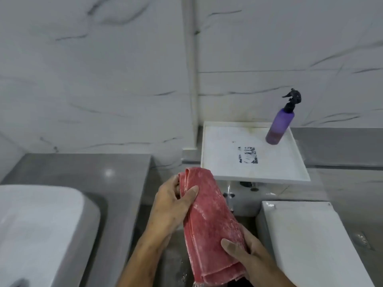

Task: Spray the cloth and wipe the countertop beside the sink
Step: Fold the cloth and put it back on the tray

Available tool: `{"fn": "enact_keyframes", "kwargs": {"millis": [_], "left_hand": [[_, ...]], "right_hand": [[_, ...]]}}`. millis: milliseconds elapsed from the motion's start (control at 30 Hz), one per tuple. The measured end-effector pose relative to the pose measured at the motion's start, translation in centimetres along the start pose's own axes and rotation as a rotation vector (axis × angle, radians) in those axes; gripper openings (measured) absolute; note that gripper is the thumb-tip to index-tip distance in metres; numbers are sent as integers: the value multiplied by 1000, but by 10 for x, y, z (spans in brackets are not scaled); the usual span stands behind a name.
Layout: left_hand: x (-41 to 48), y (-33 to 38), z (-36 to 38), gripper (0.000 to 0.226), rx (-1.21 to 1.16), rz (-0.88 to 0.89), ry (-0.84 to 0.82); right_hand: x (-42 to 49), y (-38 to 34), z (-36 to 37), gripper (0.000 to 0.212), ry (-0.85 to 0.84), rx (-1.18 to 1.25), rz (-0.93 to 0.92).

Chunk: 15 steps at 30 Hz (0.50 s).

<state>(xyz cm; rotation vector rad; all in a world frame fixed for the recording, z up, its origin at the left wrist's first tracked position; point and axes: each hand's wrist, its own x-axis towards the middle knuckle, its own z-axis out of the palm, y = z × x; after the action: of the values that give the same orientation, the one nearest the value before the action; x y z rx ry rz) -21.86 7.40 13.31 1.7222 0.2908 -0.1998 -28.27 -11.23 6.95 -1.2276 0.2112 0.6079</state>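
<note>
A folded red cloth (209,222) hangs lengthwise between both hands in the lower middle. My left hand (172,206) grips its upper end, thumb across the front. Its lower part is clasped by my right hand (246,251). A purple spray bottle (279,127) with a black trigger head stands upright at the far right corner of a white tray (228,170), beyond the hands and apart from them. The white sink (41,224) fills the lower left, set into the grey countertop (83,170).
A white toilet tank lid (310,241) sits at the lower right. Chrome pipe fittings (229,197) show under the tray. Marble-patterned wall tiles rise behind everything, with a corner post (191,79). A dark printed smudge (248,155) marks the tray's middle.
</note>
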Motion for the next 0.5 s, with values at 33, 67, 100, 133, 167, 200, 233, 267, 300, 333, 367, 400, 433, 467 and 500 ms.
{"fn": "enact_keyframes", "kwargs": {"millis": [33, 67, 100, 133, 167, 200, 233, 267, 300, 333, 367, 400, 433, 467, 500], "left_hand": [[18, 10, 12, 17, 25, 7, -9], [37, 20, 22, 14, 44, 18, -15], [56, 29, 32, 12, 57, 33, -22], [83, 40, 44, 11, 76, 42, -22], [110, 49, 56, 9, 94, 47, 1], [136, 55, 66, 8, 115, 47, 38], [161, 58, 74, 10, 154, 38, 69], [184, 58, 82, 15, 221, 25, 83], [211, 54, 95, 22, 304, 4, 78], [231, 45, 104, 30, 398, -13, 66], [246, 34, 114, 36, 490, -41, 53], [255, 21, 122, 42, 571, -85, 44], [260, 7, 129, 45, 642, -115, 37], [263, -6, 137, 48, 708, -124, 49], [263, -15, 141, 49, 766, -110, 79]], "right_hand": [[10, -10, -10, 65, 15, 30, -11], [20, -20, -19, 65, 28, 58, -29], [31, -33, -26, 66, 32, 80, -50], [47, -48, -37, 66, 36, 90, -66], [65, -64, -48, 61, 52, 80, -76], [84, -78, -55, 53, 76, 25, -105], [106, -90, -63, 45, 113, -96, -134], [129, -100, -70, 41, 163, -265, -163], [157, -109, -82, 39, 219, -455, -172], [182, -114, -90, 41, 276, -682, -158], [203, -116, -99, 44, 326, -896, -119], [218, -114, -105, 46, 363, -1052, -85], [228, -112, -111, 46, 377, -1154, -67], [235, -109, -117, 43, 384, -1201, -76], [239, -106, -120, 39, 396, -1195, -103]]}}
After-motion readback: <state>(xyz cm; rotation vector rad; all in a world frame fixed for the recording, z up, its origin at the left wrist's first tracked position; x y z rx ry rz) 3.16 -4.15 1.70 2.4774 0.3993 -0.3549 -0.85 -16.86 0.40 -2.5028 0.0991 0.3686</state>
